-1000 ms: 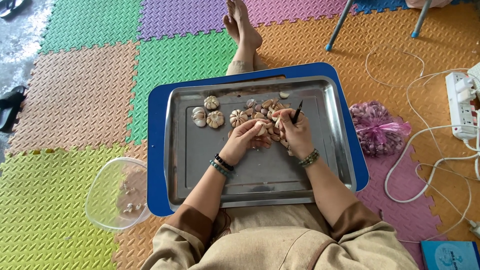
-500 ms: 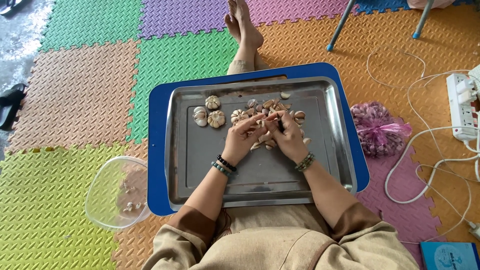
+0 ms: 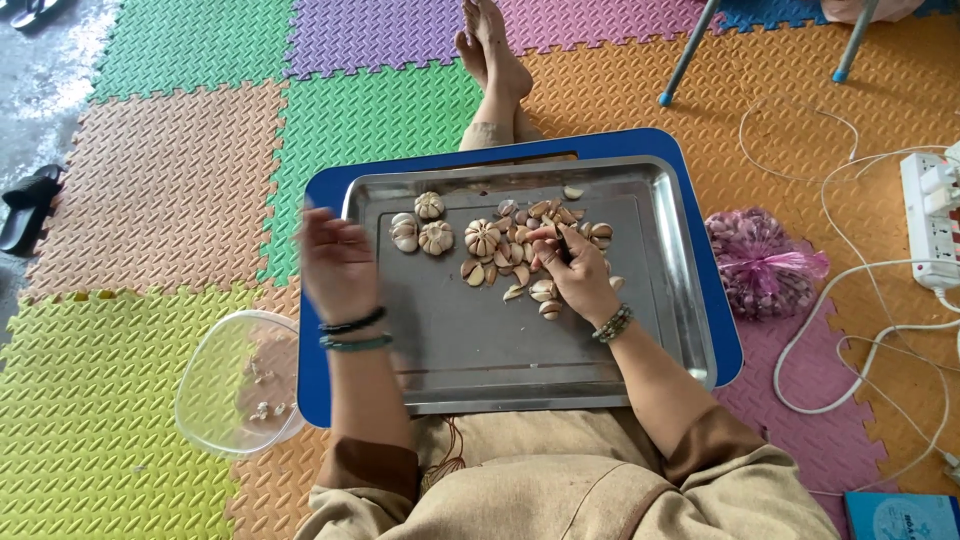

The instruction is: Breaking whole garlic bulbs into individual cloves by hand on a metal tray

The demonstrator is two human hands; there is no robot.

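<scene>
Garlic cloves [image 3: 520,262] lay heaped near the far edge of the steel tray [image 3: 660,330], with three whole garlic bulbs [image 3: 436,237] just beside them toward the far left corner. The right hand [image 3: 575,275] rested among the cloves, its grip closed on a thin dark tool [image 3: 562,243]. The left hand [image 3: 338,262] hovered over the tray's left edge, blurred, fingers loosely spread and holding nothing. Under the tray sat a blue lap board [image 3: 725,330]. A clear plastic bowl [image 3: 235,385] stood on the foam mat floor off the tray's near left corner, and a pink mesh bag [image 3: 760,262] lay beyond the right edge.
</scene>
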